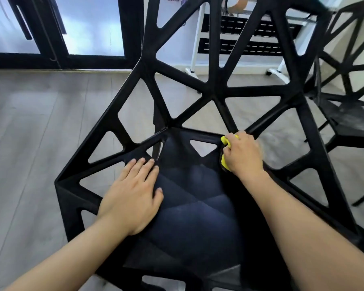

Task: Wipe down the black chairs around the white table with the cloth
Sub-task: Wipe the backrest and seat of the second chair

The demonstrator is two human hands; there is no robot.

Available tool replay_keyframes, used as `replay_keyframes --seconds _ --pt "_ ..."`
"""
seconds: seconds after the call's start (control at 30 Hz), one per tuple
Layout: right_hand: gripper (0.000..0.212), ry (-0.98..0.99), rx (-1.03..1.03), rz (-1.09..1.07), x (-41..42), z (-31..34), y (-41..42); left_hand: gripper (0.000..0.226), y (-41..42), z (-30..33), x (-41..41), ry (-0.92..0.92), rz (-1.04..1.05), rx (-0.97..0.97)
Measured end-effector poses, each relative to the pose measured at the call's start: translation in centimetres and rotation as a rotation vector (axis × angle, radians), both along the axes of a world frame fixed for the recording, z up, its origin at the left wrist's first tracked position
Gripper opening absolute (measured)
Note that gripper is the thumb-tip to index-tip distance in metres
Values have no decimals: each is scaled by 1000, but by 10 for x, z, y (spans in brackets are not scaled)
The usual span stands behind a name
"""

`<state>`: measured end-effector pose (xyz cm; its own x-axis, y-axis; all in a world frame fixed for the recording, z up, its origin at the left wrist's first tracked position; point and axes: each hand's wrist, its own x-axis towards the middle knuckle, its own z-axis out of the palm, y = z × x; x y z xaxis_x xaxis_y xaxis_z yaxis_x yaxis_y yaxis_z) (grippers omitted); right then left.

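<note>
A black chair (198, 91) with a web of open triangular struts fills the head view, its dark seat right below me. My left hand (132, 194) lies flat on the seat's left side, fingers straight and pointing toward the backrest. My right hand (243, 154) grips a yellow cloth (225, 141), bunched under the fingers, and presses it where the seat's back right corner meets the backrest struts. Only two small yellow edges of the cloth show past the hand.
A second black chair (349, 106) stands close on the right. Behind the chairs is the white table frame (194, 49) on castors. Grey wood-look floor (34, 122) spreads to the left, ending at black-framed glass doors (122, 28).
</note>
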<state>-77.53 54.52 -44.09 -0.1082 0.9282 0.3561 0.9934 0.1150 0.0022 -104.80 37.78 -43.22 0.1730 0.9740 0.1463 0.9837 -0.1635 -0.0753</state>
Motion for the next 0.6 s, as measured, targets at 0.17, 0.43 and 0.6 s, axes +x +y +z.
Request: replay_keyframes --seconds 0.17,0.43,0.6 --pt "37 262 -23 116 -64 -15 -42 61 -1 0 0 26 -6 1" --pt "35 349 -148 218 -35 -7 -82 70 3 -4 -2 4 -5 -14" --pt "42 425 -167 -11 1 -1 -83 73 6 -6 -2 12 -4 -19"
